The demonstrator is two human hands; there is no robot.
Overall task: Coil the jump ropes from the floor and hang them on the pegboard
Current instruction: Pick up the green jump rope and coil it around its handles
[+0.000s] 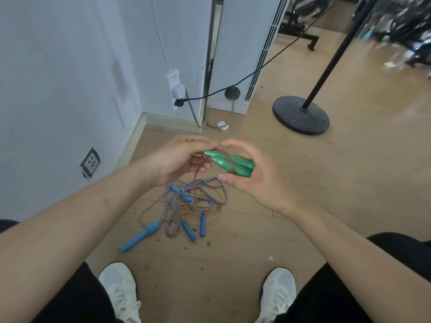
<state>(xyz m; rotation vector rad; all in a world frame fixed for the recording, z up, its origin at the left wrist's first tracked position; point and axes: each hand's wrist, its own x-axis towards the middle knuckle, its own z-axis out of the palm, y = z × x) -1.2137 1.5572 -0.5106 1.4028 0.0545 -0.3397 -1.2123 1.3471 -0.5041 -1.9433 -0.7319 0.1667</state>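
**Green handles** (pixel 229 165): two, side by side as a pair, centre of the frame, held in the air above the floor. Pointed tips face left, blunt ends face right.

**Translucent reddish cord** (pixel 226 159): one turn crosses the pair diagonally. The rest drops from the left hand to the floor below, where it trails in thin loops among the other ropes.

**Right hand** (pixel 251 178): centre right. Thumb under the pair, fingers (pixel 235 145) curled over the top, gripping the green handles.

**Left hand** (pixel 184 159): centre left. Fingers closed in a pinch on the cord just at the handle tips, almost touching the right hand's fingertips.

**Braided rope** (pixel 184 188): blue, white and red twist, lying in a loose tangle on the floor directly below the hands, uncoiled.

**Blue handles**: one thick (pixel 140 236), lower left of the tangle; two slim (pixel 188 230) (pixel 202 224), side by side at its lower edge; one more (pixel 180 193) inside the tangle.

**Wooden floor** (pixel 314 206): light planks, speckled with dark spots near the ropes.

**White shoes** (pixel 120 290) (pixel 277 292): bottom of the frame, one to each side.

**Wall socket** (pixel 90 163): left, low on the white wall.

**Power strip** (pixel 175 89): upper centre, fixed to the wall, with plugs and cables attached.

**White appliance** (pixel 242 43): top centre, standing.

**Round black stand base** (pixel 300 115): upper right, with a black pole rising from it.
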